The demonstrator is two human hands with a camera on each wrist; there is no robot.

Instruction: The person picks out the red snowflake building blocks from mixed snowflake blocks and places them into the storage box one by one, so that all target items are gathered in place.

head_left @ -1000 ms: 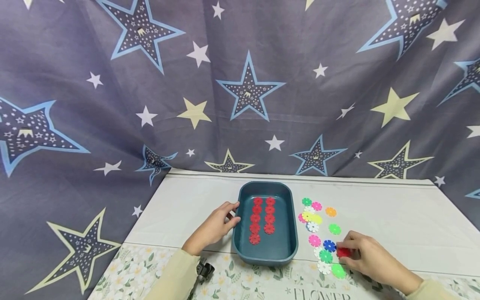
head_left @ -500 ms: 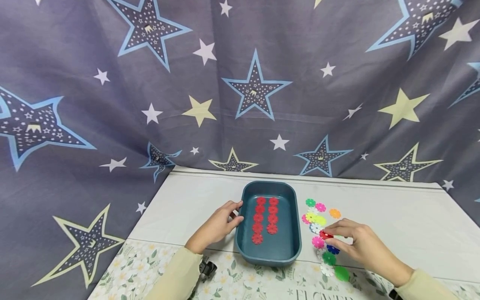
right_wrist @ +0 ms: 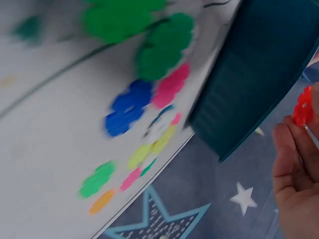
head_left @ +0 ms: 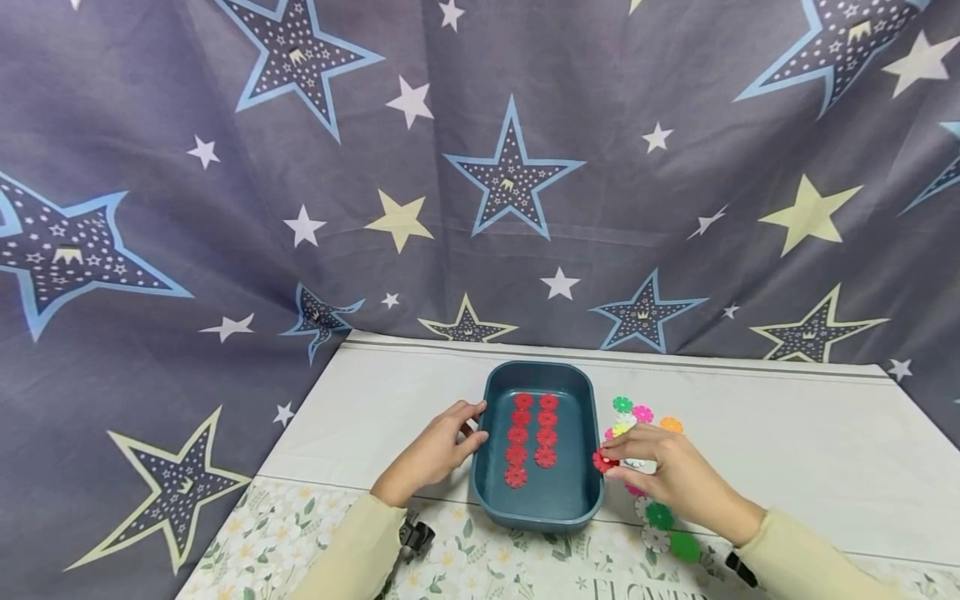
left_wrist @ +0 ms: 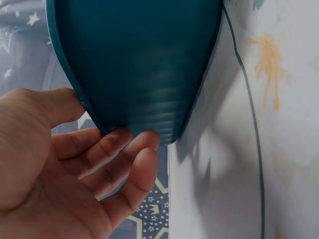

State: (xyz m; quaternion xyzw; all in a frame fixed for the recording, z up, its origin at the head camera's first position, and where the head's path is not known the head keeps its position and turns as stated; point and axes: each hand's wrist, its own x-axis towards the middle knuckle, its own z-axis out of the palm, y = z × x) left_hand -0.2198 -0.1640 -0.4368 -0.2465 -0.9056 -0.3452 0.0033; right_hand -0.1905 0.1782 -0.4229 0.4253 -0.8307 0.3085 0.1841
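Observation:
A dark teal tray [head_left: 567, 493] holds two columns of red flower-shaped plastic discs [head_left: 517, 434] lying flat. My left hand [head_left: 429, 457] holds the tray's left side, thumb and index finger at the rim and the other fingers against the outer wall in the left wrist view. Between thumb and fingers, my right hand [head_left: 675, 475] pinches another red plastic disc [head_left: 602, 461] at the tray's right rim. The right wrist view shows this disc's notched edge [right_wrist: 302, 107] beyond the tray's wall [right_wrist: 249, 74]. Part of the loose discs is hidden beneath the right hand.
Right of the tray lie loose discs in several colours, including green [head_left: 660, 516], orange [head_left: 671, 425] and pink [head_left: 642, 413]. A white cloth [head_left: 810, 450] with a floral front covers the table. A star-patterned curtain [head_left: 337, 275] hangs behind.
My right hand has carried the red disc from among the loose discs leftward to the tray's right rim. The head view shifted slightly. My left hand stays at the tray.

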